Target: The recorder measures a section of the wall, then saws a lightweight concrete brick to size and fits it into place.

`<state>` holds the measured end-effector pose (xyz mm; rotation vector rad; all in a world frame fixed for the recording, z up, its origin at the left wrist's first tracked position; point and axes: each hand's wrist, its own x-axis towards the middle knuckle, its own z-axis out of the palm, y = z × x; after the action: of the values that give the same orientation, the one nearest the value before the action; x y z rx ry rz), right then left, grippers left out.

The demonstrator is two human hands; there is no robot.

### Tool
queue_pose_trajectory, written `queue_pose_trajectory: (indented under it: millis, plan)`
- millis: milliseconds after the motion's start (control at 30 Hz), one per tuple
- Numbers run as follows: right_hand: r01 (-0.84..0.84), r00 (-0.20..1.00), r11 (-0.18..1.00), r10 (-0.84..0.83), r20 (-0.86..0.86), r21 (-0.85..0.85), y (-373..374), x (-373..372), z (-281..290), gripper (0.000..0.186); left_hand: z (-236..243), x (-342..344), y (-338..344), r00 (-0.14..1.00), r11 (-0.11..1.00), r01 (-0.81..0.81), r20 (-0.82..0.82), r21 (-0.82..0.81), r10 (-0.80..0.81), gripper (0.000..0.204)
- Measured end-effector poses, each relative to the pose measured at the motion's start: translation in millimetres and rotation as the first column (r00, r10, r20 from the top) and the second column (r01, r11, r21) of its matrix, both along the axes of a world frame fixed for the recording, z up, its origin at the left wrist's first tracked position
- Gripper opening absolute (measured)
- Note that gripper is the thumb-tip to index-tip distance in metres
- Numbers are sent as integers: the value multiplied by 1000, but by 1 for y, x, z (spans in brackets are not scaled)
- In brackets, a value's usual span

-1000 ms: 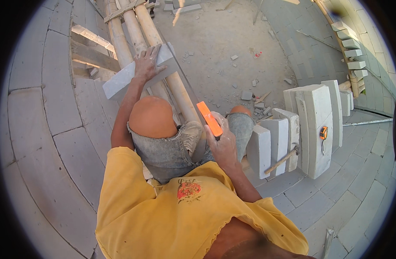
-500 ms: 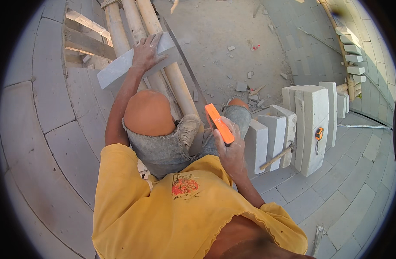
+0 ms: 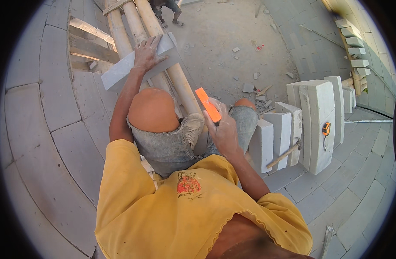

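Note:
A pale grey building block (image 3: 118,71) lies across wooden poles in front of my left knee. My left hand (image 3: 147,54) grips it from above, its fingers spread over the far edge and its thumb on the near side. The orange handle (image 3: 208,105) of a handsaw is in my closed right hand (image 3: 224,129), right of the block and above my right thigh. The saw's blade is hard to make out now; the earlier frame shows it long and thin beside the block's right end.
Several pale blocks (image 3: 282,125) stand on edge at right, with a hammer (image 3: 284,156) leaning on them and an orange tape measure (image 3: 326,128) on one. Long poles (image 3: 180,86) run ahead. A person (image 3: 170,9) is on the rubble-strewn ground below.
My right hand and the saw handle have shifted slightly left and up. The blade no longer shows plainly. A person's legs have come into sight at the top. My left hand stays on the block.

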<state>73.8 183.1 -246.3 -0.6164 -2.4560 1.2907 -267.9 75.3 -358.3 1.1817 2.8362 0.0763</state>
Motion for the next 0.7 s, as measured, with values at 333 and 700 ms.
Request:
queue_pose_trajectory:
  millis: [333, 700]
  plan:
    - [83, 996, 992, -80, 35, -93, -12, 34, -4, 43, -2, -10, -7, 1000, 999, 2, -9, -33, -3, 96]
    - [86, 992, 994, -92, -87, -61, -5, -4, -22, 37, -1, -41, 2, 998, 998, 1, 57, 57, -5, 94]
